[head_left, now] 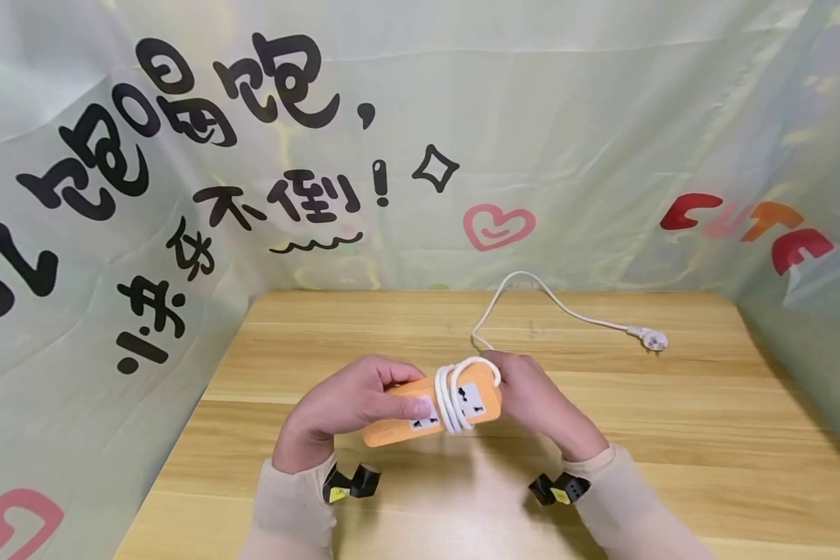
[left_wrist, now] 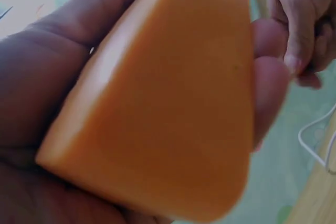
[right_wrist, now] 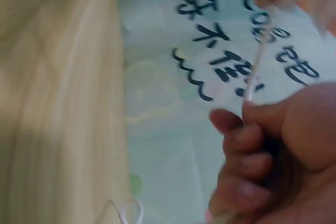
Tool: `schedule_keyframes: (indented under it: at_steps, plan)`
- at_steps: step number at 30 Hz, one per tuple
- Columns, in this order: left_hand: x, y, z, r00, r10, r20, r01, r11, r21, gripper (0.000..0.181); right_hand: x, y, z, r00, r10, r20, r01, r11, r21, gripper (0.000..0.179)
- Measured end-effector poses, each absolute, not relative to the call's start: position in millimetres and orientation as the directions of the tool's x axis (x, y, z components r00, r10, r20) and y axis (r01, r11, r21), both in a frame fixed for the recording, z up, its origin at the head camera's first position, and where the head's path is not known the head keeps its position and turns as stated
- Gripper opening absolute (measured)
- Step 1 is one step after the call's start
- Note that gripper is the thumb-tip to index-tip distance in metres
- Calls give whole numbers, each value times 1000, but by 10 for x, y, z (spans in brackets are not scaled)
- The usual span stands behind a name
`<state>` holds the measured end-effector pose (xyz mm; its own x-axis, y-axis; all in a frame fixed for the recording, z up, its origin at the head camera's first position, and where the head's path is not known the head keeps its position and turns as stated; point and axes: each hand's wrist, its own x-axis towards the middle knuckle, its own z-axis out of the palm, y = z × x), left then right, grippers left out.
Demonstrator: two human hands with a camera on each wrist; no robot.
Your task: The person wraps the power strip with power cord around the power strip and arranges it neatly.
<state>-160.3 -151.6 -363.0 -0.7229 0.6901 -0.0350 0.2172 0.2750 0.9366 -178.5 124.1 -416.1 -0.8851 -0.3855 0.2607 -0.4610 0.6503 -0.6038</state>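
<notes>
An orange power strip (head_left: 392,430) with white socket panels is gripped in my left hand (head_left: 364,397), thumb across its top face. Several turns of white power cord (head_left: 449,400) wrap around the strip's middle. In the left wrist view the strip's plain orange side (left_wrist: 173,98) fills the middle, with fingertips showing at its far edge. My right hand (head_left: 535,393) is at the strip's right end. The right wrist view shows that hand (right_wrist: 262,166) pinching the cord (right_wrist: 255,72) between thumb and curled fingers, the cord stretched up toward the strip.
The loose cord (head_left: 560,302) arcs over the back of the wooden table (head_left: 287,334) and ends in a white plug (head_left: 652,339) at the right. Printed fabric walls (head_left: 588,140) stand behind and at both sides. Each wrist carries a small black camera (head_left: 365,481).
</notes>
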Motion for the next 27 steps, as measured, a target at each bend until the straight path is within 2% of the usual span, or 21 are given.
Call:
schedule_keyframes:
  at_steps: [3,7,9,12,15,18,22,27]
  plan:
    - [-1602,-1503,-3643,-688,724,-45,242,287,927,13,-1809,1278,-4117,-865,-411,287,-495,611,-618,20]
    - [-1598,-1460,-3672,-657,750,-79,267,329,906,15,-1832,1301,-4112,-840,-401,365,-539,686,-488,32]
    - [-1597,-1428,-3691,-650,753,-108,286,374,883,14,-1835,1303,-4115,-848,-381,369,-521,726,-449,37]
    - [-1605,-1379,-3728,-651,745,-146,338,456,823,12,-1826,1301,-4101,-863,-335,377,-487,746,-453,39]
    - [-1621,-1329,-3782,-666,727,-163,401,535,744,16,-1793,1290,-4069,-874,-287,391,-464,732,-499,37]
    - [-1630,-1274,-3834,-690,700,-183,433,602,670,30,-1743,1257,-4037,-876,-258,407,-459,706,-540,32]
    - [-1624,-1218,-3871,-740,634,-227,374,667,644,41,-1660,1201,-4006,-859,-241,453,-486,663,-569,26]
    - [-1617,-1205,-3862,-798,545,-255,294,723,625,37,-1584,1144,-3984,-845,-230,482,-506,633,-586,26]
